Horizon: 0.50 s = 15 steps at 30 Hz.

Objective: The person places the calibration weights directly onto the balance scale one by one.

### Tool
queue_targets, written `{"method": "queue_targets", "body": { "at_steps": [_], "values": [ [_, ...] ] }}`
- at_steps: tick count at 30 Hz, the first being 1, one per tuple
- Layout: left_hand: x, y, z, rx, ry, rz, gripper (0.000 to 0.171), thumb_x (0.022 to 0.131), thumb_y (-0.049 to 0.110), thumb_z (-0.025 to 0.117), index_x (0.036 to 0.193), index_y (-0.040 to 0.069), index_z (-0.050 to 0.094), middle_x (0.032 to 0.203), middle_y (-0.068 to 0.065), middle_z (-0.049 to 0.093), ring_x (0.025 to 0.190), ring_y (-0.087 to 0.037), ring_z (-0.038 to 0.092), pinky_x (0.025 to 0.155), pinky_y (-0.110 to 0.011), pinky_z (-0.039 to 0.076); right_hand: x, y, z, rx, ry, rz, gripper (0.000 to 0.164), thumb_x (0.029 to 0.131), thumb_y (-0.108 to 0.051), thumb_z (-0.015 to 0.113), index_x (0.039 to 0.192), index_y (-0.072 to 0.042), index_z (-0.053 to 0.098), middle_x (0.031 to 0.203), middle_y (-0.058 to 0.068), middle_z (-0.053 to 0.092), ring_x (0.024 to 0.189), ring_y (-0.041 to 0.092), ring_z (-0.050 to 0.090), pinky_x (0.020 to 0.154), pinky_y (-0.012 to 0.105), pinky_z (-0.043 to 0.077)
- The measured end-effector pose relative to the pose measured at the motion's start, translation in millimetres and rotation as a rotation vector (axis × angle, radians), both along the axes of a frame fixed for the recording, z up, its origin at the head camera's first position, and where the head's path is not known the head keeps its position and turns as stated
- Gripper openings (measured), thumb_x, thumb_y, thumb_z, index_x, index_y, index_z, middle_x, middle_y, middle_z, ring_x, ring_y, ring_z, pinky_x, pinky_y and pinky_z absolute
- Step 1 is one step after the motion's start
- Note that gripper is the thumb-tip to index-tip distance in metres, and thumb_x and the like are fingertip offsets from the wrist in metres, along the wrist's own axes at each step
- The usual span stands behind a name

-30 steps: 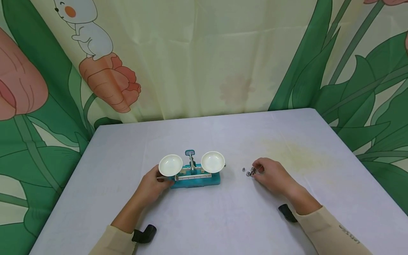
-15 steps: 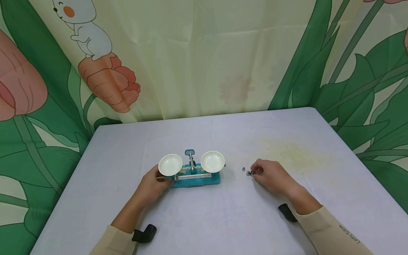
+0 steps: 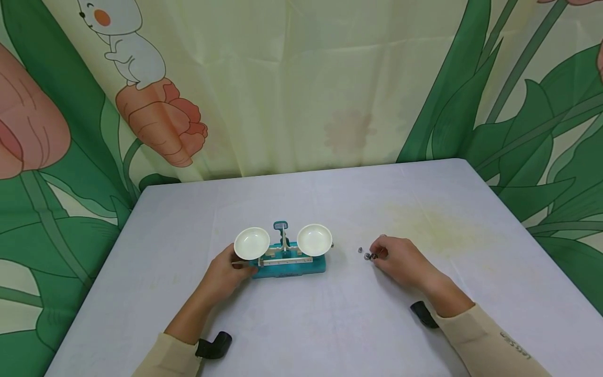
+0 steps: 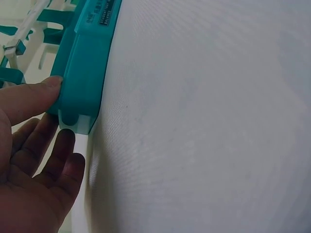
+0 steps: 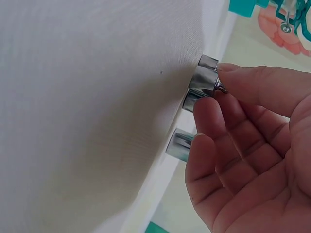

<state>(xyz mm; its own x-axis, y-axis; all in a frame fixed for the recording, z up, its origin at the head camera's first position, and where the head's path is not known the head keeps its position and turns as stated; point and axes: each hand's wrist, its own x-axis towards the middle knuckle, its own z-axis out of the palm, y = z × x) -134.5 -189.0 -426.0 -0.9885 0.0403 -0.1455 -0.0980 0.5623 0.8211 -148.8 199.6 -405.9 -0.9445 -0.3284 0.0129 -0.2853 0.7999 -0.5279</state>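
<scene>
The left hand [image 3: 224, 274], thumb and finger bent, grips the left end of a teal plastic balance scale [image 3: 292, 270]. At right, the right hand [image 3: 401, 260] pinches a shiny metal cylinder weight [image 5: 203, 79]: probably the picking-up step; lifting calls for a secure pinch.

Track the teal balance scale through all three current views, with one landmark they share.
Head: teal balance scale below and slightly left of centre, left hand gripping its left end.
Left wrist: upper left, its base cut off by the top edge.
Right wrist: only teal parts, top right.
Shared landmark: white tabletop.
</scene>
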Motion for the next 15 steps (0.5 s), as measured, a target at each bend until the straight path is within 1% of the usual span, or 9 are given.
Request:
{"method": "queue_targets", "body": {
  "at_steps": [9, 15],
  "values": [
    [0.0, 0.1, 0.4, 0.002, -0.001, 0.004, 0.067, 0.084, 0.005, 0.076, 0.144, 0.001, 0.046, 0.132, -0.02, 0.059, 0.12, -0.041, 0.057, 0.092, -0.049, 0.055, -0.7, -2.2, -1.4, -0.01, -0.014, -0.007, 0.018, 0.084, 0.003, 0.073, 0.1, -0.003, 0.066, 0.091, 0.002, 0.065, 0.083, 0.018, 0.059, 0.076, 0.038, 0.053],
    [0.4, 0.0, 0.6, 0.0, 0.005, 0.002, 0.067, 0.084, 0.005, 0.076, 0.144, 0.002, 0.046, 0.132, -0.02, 0.059, 0.121, -0.041, 0.057, 0.092, -0.049, 0.055, -0.7, -2.3, -0.8, -0.018, -0.026, -0.003, 0.019, 0.084, 0.004, 0.072, 0.101, -0.001, 0.066, 0.093, 0.003, 0.065, 0.085, 0.019, 0.06, 0.077, 0.038, 0.053]
  ]
}}
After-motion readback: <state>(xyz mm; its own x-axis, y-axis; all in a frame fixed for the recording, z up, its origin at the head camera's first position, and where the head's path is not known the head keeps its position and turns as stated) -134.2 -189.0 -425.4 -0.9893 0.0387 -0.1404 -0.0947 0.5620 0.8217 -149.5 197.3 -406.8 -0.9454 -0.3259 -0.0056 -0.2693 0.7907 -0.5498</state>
